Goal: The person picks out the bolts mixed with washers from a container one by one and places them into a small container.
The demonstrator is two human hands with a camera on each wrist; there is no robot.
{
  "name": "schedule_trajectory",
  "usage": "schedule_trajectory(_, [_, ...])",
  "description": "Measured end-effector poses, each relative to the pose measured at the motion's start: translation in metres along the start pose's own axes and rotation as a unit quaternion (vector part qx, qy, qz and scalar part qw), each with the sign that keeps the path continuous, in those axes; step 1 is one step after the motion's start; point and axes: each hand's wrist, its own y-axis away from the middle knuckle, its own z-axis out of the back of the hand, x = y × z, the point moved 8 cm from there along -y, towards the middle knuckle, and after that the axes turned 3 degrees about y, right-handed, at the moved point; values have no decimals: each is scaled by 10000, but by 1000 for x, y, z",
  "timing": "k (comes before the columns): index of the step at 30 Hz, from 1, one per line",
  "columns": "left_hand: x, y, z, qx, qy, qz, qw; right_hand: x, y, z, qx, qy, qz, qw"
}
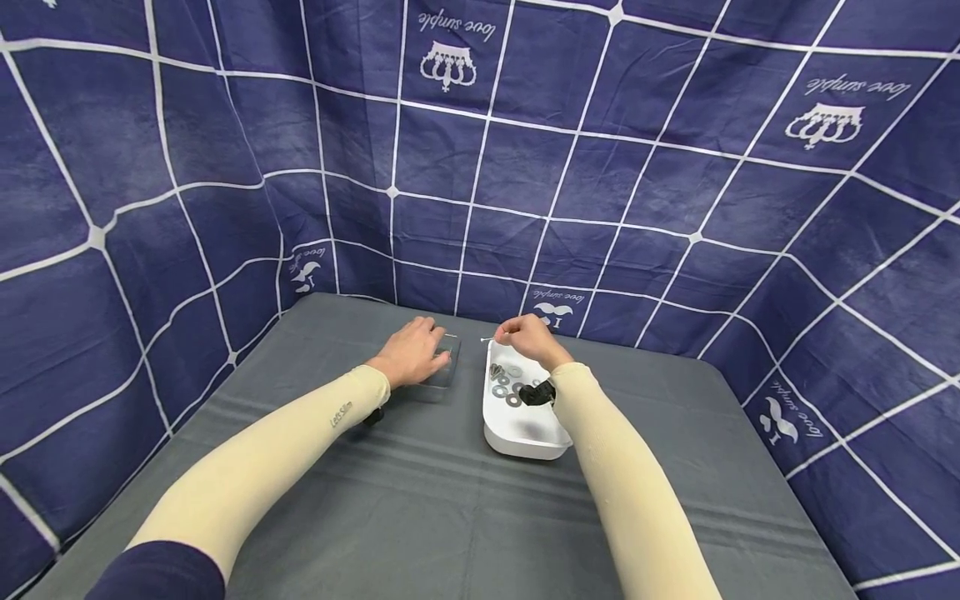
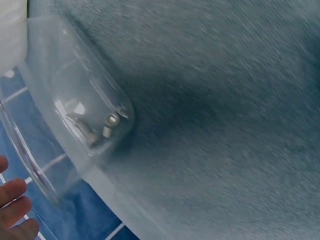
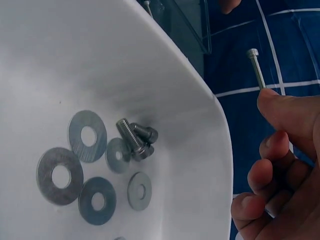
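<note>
My right hand (image 1: pixel 529 337) is above the far end of a white tray (image 1: pixel 525 448), pinching a thin silver socket-head screw (image 3: pixel 257 70) between thumb and finger, its head pointing away from the hand. In the tray lie several flat washers (image 3: pixel 60 176) of different sizes and a pair of thicker bolts (image 3: pixel 131 136). To the left, my left hand (image 1: pixel 412 350) is over a clear plastic box (image 2: pixel 55 95), its fingers (image 2: pixel 14 210) loosely spread at the box's rim and holding nothing. A few small metal fasteners (image 2: pixel 87 131) rest in a corner of that box.
Both containers stand side by side on a grey cloth-covered table (image 1: pixel 420 517). A blue curtain (image 1: pixel 495 167) with white grid lines hangs behind the table and at both sides. A small black device (image 1: pixel 537 393) is strapped at the right wrist, over the tray.
</note>
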Motion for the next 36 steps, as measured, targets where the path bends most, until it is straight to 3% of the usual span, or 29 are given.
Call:
schedule_trajectory(15, [27, 12, 7, -129, -108, 98, 9998, 18, -15, -17, 78, -44, 247, 9997])
schedule_trajectory(27, [43, 20, 8, -41, -111, 218, 9997, 26, -23, -30, 158, -211, 233, 9994])
schedule_trajectory(36, [54, 26, -1, 120, -24, 348, 9993, 39, -30, -45, 257, -228, 272, 9990])
